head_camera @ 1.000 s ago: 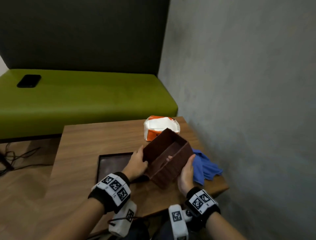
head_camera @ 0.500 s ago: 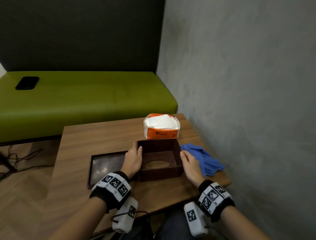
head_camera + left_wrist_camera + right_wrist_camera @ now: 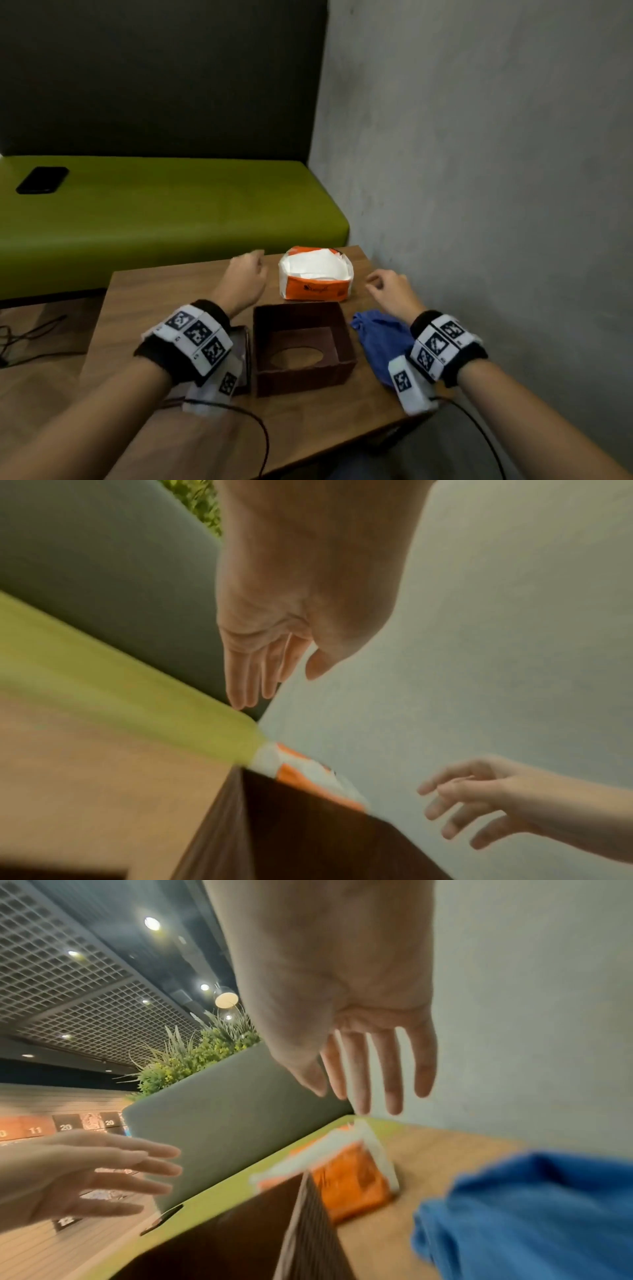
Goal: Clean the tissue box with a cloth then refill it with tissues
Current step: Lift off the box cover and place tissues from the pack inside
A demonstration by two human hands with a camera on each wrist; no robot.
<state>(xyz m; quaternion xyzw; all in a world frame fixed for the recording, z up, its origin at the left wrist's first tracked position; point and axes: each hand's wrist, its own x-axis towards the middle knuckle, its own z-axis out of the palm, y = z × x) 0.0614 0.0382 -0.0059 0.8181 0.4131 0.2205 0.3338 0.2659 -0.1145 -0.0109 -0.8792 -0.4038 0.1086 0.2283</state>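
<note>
The brown tissue box stands on the table with its open side up and its oval slot facing down. Behind it sits the orange-and-white tissue pack, torn open on top. My left hand hovers just left of the pack, fingers relaxed, holding nothing. My right hand hovers just right of it, also empty. The blue cloth lies crumpled right of the box, under my right wrist. The wrist views show the left hand and right hand with loose fingers above the pack.
A dark flat panel lies left of the box, mostly hidden by my left wrist. The wooden table meets a grey wall on the right. A green bench with a black phone stands behind. Cables lie on the floor.
The box went from tilted in both hands to flat on the table. Both hands let go and moved forward to either side of the tissue pack.
</note>
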